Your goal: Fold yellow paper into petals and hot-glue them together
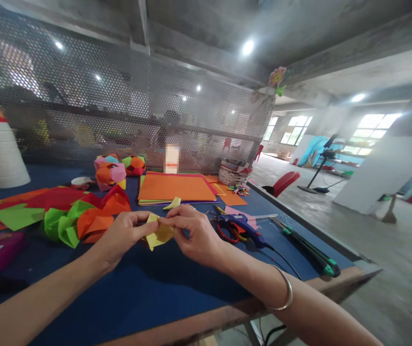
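Note:
Between both hands, a yellow folded paper piece [159, 235] is held just above the blue tabletop [137, 298]. My left hand [128, 235] pinches its left side with thumb and fingers. On the other side, my right hand [195, 233] is closed on the right edge, its fingertips close to the left thumb. Another yellow folded piece [173, 203] lies just beyond the fingers. Left of my hands are green folded papers [71, 223] and orange folded papers [96, 223]. A stack of coloured sheets [177, 187], orange on top, lies beyond.
To the right lie a blue glue gun [242, 226] with a cord, red-handled scissors [227, 233] and a green-black utility knife [312, 250]. A woven basket [235, 170] stands behind. Colourful paper balls [108, 173] and stacked paper cups [0, 149] are at left, before a perforated metal screen [119, 101].

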The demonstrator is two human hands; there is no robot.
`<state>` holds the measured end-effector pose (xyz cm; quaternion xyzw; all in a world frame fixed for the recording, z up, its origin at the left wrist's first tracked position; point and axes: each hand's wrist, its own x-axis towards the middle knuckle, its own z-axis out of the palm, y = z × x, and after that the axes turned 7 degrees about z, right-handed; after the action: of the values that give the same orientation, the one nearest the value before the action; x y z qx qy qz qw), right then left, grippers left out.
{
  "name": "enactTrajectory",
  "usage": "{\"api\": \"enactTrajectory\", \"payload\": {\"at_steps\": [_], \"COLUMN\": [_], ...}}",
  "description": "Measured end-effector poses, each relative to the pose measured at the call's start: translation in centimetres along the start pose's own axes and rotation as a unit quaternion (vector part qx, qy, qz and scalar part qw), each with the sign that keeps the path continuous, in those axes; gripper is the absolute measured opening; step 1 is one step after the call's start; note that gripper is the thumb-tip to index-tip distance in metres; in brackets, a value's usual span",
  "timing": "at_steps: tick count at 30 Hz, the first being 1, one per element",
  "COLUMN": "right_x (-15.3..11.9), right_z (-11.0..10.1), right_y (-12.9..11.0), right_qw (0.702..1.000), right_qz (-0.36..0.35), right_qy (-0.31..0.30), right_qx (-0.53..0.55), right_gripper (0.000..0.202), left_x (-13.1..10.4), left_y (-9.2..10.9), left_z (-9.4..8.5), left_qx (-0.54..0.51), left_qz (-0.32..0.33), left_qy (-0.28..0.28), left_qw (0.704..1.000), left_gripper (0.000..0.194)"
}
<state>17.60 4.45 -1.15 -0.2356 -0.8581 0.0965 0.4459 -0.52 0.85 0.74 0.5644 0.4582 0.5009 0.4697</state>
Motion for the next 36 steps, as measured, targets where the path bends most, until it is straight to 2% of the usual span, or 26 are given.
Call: {"api": "enactTrajectory", "payload": {"at_steps": [10,12,16,19,23,28,31,36], "right_x": [0.1,0.2,0.5,0.5,0.4,0.3,0.2,0.2], "right_z": [-0.3,-0.3,-0.2,0.1,0.3,0.1,0.1,0.3], "right_y": [-0.5,-0.9,-1.2,-1.0,-0.7,-0.7,-0.6,-0.3], "right_qw": [1.000,0.999,0.989,0.983,0.982,0.988,0.991,0.991], "right_qz": [0.001,0.031,0.145,0.176,0.182,0.155,0.132,0.127], "right_qy": [0.009,0.014,0.008,-0.013,-0.021,-0.023,-0.019,-0.032], "right_qx": [0.006,0.013,0.037,0.044,0.039,0.003,-0.017,-0.025], "right_gripper": [0.030,0.026,0.014,0.008,0.010,0.011,0.011,0.013], "left_x": [0.2,0.3,0.3,0.3,0.2,-0.2,-0.3,-0.3], "left_y": [0.1,-0.1,-0.4,-0.8,-1.3,-1.1,-0.9,-0.9], "left_z": [0.1,0.0,-0.2,-0.3,-0.2,0.0,0.0,-0.1], "left_qx": [0.035,0.046,0.097,0.163,0.253,0.350,0.377,0.387], "left_qz": [0.013,0.023,0.061,0.087,0.122,0.177,0.202,0.226], "left_qy": [0.007,0.003,-0.015,-0.034,-0.034,-0.028,-0.018,-0.020], "left_qw": [0.999,0.999,0.993,0.982,0.959,0.919,0.904,0.894], "left_gripper": [0.035,0.034,0.033,0.033,0.032,0.030,0.030,0.029]}}
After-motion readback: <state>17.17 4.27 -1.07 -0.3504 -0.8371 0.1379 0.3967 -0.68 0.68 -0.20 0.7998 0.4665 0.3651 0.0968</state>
